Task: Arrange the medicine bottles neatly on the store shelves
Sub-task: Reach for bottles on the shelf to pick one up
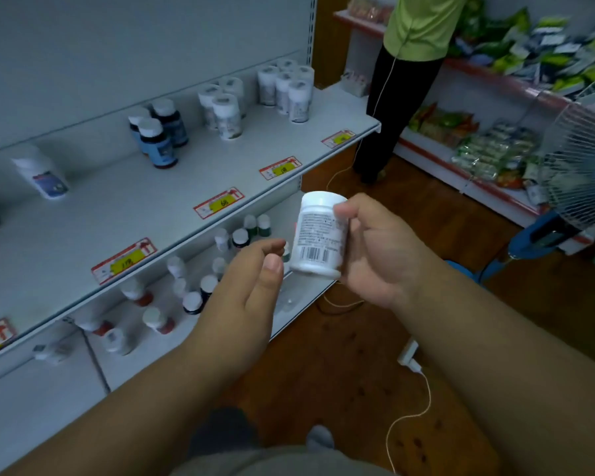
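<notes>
Currently, at the centre of the view, the right hand (375, 249) is gripping a white medicine bottle (318, 235), thumb curled over its upper side near the cap and the other fingers wrapping behind; the bottle is standing roughly upright in the air in front of the shelves, its barcode label facing the camera. At about 8 o'clock from the bottle, the left hand (251, 286) is hovering just beside it, fingers loosely extended and holding nothing, the fingertips sitting near the bottle's lower edge; whether they are touching it cannot be told. On the upper shelf (124, 214), running from 9 o'clock up toward 1 o'clock, stock is standing in groups: a lone white bottle with a blue label (43, 176) at 10 o'clock, three dark blue bottles (158, 135) at 11 o'clock, a cluster of white bottles (222, 109) toward 12 o'clock, and a further white cluster (287, 85) at the shelf's far end. Red and yellow price tags (219, 202) are lining the shelf's front edge. On the lower shelf (299, 314), at 7 to 9 o'clock from the hands, mixed bottles (193, 290) are standing and lying in disorder. At 1 o'clock, a person in a green top (421, 25) is standing at a snack rack (495, 146), and a fan (581, 166) is showing at 3 o'clock.
</notes>
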A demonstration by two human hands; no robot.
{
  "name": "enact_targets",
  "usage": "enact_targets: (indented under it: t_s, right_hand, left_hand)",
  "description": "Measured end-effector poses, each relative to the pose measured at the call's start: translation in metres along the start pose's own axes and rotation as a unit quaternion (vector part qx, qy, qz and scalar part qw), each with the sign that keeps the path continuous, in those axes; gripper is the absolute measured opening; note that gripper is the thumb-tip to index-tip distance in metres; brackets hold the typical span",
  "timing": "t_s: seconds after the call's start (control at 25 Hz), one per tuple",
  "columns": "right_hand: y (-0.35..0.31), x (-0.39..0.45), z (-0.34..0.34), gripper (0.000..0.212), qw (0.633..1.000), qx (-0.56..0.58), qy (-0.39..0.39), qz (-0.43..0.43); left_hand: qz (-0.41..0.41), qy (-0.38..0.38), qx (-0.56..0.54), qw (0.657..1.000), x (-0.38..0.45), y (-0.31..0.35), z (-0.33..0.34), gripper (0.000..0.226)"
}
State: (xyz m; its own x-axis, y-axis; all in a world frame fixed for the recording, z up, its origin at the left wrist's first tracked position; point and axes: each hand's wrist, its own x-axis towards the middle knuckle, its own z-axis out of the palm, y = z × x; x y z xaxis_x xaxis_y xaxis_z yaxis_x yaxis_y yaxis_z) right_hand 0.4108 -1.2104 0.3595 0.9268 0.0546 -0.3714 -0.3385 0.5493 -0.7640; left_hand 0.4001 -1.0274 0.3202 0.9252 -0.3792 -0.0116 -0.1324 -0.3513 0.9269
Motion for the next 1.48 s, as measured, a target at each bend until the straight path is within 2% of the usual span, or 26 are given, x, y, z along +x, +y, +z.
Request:
enact_targets:
  t_s: [0.08, 0.2, 0.36, 0.52, 0.64, 0.8, 0.96, 1.04, 1.16, 1.28, 1.4, 1.48]
  right_hand:
    - [-0.019, 0.023, -0.014, 0.031, 0.998, -0.053, -0.024, -0.015]
    - [-0.041, 0.064, -0.023, 0.054, 0.991, -0.126, -0.024, -0.03]
    - [-0.076, 0.123, -0.027, 0.071, 0.98, -0.18, 0.051, -0.068]
    - [-0.117, 0.162, -0.034, 0.093, 0.969, -0.206, 0.089, -0.108]
    - [-0.14, 0.199, -0.041, 0.081, 0.964, -0.236, 0.078, -0.096]
    - [-0.164, 0.257, -0.048, 0.08, 0.941, -0.33, -0.015, -0.077]
    - [-0.173, 0.315, -0.042, 0.086, 0.905, -0.414, -0.086, -0.048]
    - [-0.17, 0.338, -0.039, 0.082, 0.898, -0.42, -0.118, -0.046]
    - [-0.158, 0.362, -0.031, 0.081, 0.886, -0.441, -0.138, -0.033]
    - [-0.147, 0.389, -0.024, 0.067, 0.859, -0.483, -0.168, -0.036]
    - [-0.138, 0.411, -0.015, 0.086, 0.839, -0.519, -0.153, -0.046]
    - [-0.133, 0.425, -0.01, 0.082, 0.829, -0.537, -0.144, -0.061]
  left_hand:
    - [-0.011, -0.007, -0.007, 1.0, 0.032, 0.011, 0.006, 0.062]
    - [-0.006, -0.015, 0.013, 1.0, 0.084, 0.014, 0.006, 0.061]
    - [0.012, -0.02, 0.032, 0.999, 0.162, 0.014, 0.0, 0.055]
    - [0.026, -0.009, 0.054, 0.998, 0.218, 0.021, 0.001, 0.073]
    - [0.023, 0.022, 0.06, 0.998, 0.249, 0.019, 0.013, 0.078]
    - [-0.029, 0.109, 0.074, 0.991, 0.284, 0.01, 0.026, 0.075]
    - [-0.103, 0.231, 0.074, 0.965, 0.297, -0.002, 0.039, 0.067]
    - [-0.136, 0.264, 0.088, 0.951, 0.298, -0.006, 0.046, 0.07]
    - [-0.168, 0.282, 0.133, 0.935, 0.305, -0.014, 0.042, 0.074]
    - [-0.138, 0.311, 0.276, 0.899, 0.324, -0.024, 0.02, 0.066]
    - [-0.131, 0.281, 0.375, 0.874, 0.344, -0.029, -0.009, 0.074]
    - [-0.119, 0.251, 0.417, 0.866, 0.354, -0.032, -0.021, 0.078]
